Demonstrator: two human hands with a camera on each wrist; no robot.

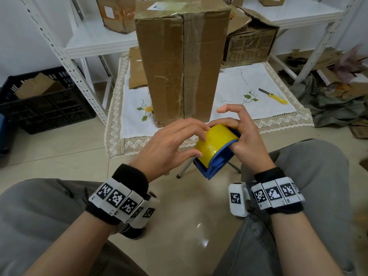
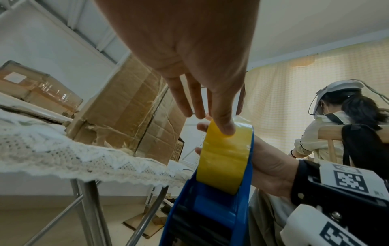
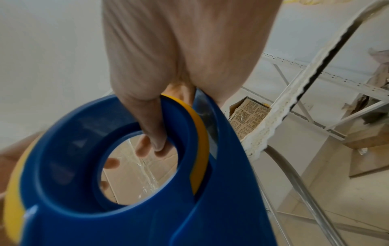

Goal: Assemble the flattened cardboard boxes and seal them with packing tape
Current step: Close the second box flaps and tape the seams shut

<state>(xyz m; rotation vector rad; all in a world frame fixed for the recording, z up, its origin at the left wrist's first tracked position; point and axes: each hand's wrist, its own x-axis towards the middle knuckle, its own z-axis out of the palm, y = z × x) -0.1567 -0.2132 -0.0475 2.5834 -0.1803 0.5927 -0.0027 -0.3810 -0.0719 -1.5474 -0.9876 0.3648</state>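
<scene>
My right hand [image 1: 239, 134] grips a blue tape dispenser [image 1: 219, 164] loaded with a yellow tape roll [image 1: 216, 145], held over my lap. In the right wrist view its fingers [image 3: 147, 146] hook through the dispenser's [image 3: 105, 208] centre hole. My left hand [image 1: 196, 142] lies on the roll with nearly straight fingers. In the left wrist view one fingertip [image 2: 226, 128] presses the roll's [image 2: 223, 154] top edge. Just beyond the hands, a tall cardboard box [image 1: 183, 62] stands upright on the low table, a taped seam running down its front.
The table wears a white embroidered cloth [image 1: 258, 90]. A yellow-handled knife [image 1: 272, 96] lies at its right. Flat cardboard [image 1: 137, 68] and a printed box [image 1: 251, 46] sit behind. A black crate [image 1: 45, 100] stands left. Another person [image 2: 347, 124] sits nearby.
</scene>
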